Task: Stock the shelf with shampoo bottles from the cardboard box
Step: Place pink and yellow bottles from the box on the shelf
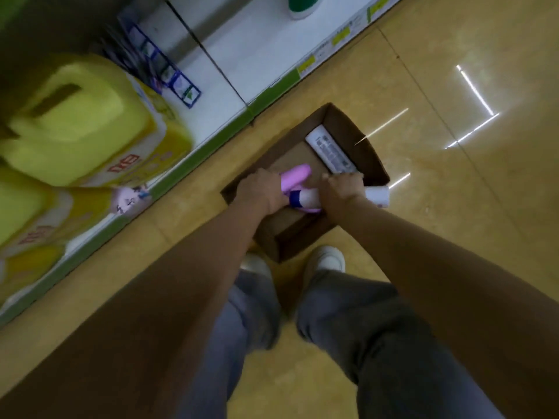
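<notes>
An open cardboard box (360, 140) stands on the floor in front of my feet. My left hand (260, 192) is closed around a pink shampoo bottle (295, 175) inside the box. My right hand (341, 195) grips a white shampoo bottle (378, 197) with a blue band, lying across the box's right side. Another white bottle (331, 154) lies label-up deeper in the box. The white shelf (242, 55) with a green edge runs along the left.
Large yellow packs (81, 122) fill the shelf's near part. A green-and-white bottle (302, 6) stands on the shelf at the top. Blue-framed packets (163, 68) lean beside the yellow packs. Tan tiled floor (453, 86) lies to the right. My white shoes (326, 261) touch the box.
</notes>
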`<act>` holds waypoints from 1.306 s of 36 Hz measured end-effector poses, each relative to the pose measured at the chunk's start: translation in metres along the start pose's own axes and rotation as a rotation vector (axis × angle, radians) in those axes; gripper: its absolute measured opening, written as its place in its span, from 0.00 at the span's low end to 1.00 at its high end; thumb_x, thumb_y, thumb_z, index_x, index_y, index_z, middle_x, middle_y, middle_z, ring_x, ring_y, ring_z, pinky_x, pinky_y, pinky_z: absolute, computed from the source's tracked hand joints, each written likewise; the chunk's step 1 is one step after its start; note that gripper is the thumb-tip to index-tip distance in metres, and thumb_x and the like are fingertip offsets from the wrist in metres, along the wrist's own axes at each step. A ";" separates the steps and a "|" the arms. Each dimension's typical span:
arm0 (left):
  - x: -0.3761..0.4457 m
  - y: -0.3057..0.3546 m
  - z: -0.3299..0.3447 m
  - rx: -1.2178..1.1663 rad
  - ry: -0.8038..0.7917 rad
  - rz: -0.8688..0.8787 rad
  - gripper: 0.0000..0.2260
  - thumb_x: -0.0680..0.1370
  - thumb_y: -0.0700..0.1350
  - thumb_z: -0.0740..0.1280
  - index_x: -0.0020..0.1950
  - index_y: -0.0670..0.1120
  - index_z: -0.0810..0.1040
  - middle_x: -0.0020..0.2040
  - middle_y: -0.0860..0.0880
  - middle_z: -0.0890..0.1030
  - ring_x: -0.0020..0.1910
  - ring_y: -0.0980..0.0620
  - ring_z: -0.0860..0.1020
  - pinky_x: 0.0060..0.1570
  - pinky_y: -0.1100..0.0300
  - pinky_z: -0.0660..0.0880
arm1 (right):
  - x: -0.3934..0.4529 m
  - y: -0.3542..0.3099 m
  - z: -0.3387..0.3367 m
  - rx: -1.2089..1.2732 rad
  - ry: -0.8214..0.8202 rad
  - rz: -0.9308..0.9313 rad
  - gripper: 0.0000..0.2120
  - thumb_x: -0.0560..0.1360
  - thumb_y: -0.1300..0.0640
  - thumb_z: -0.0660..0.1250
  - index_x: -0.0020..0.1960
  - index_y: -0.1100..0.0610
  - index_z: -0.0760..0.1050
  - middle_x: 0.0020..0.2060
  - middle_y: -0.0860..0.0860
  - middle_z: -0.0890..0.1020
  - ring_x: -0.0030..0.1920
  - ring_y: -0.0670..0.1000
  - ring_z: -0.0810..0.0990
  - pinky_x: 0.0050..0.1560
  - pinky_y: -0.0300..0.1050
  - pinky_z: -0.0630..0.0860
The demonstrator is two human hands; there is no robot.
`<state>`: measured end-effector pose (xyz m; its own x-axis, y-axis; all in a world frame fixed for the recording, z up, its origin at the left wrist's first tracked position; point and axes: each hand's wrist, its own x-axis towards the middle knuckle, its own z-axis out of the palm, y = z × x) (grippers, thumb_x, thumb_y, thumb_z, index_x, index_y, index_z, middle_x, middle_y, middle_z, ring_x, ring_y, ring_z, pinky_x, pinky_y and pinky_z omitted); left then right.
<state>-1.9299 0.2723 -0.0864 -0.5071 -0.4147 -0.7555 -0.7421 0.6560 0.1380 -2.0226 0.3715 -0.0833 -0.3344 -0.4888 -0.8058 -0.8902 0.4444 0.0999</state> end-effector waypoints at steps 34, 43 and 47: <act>-0.321 0.038 -0.322 -1.286 -0.015 0.020 0.44 0.58 0.79 0.58 0.59 0.47 0.77 0.52 0.45 0.82 0.50 0.45 0.80 0.55 0.51 0.75 | -0.365 0.031 -0.296 1.764 0.176 0.066 0.06 0.72 0.60 0.70 0.45 0.59 0.73 0.45 0.63 0.81 0.41 0.60 0.80 0.52 0.58 0.78; -0.379 0.040 -0.398 -1.331 0.073 0.201 0.26 0.73 0.63 0.65 0.58 0.44 0.70 0.47 0.43 0.79 0.43 0.46 0.79 0.46 0.54 0.77 | -0.409 0.019 -0.359 1.865 0.284 -0.015 0.13 0.73 0.58 0.70 0.54 0.62 0.73 0.49 0.62 0.82 0.40 0.56 0.81 0.42 0.49 0.80; -0.396 0.033 -0.427 -1.288 0.151 0.255 0.20 0.76 0.57 0.66 0.58 0.44 0.69 0.42 0.45 0.78 0.35 0.51 0.78 0.35 0.60 0.76 | -0.429 0.017 -0.385 1.858 0.342 -0.069 0.13 0.72 0.58 0.71 0.54 0.61 0.74 0.50 0.62 0.82 0.41 0.57 0.81 0.46 0.52 0.80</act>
<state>-1.9413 0.1885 0.4909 -0.6751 -0.4909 -0.5507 -0.4594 -0.3042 0.8345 -2.0139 0.2994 0.4890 -0.5641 -0.5427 -0.6223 0.4376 0.4427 -0.7827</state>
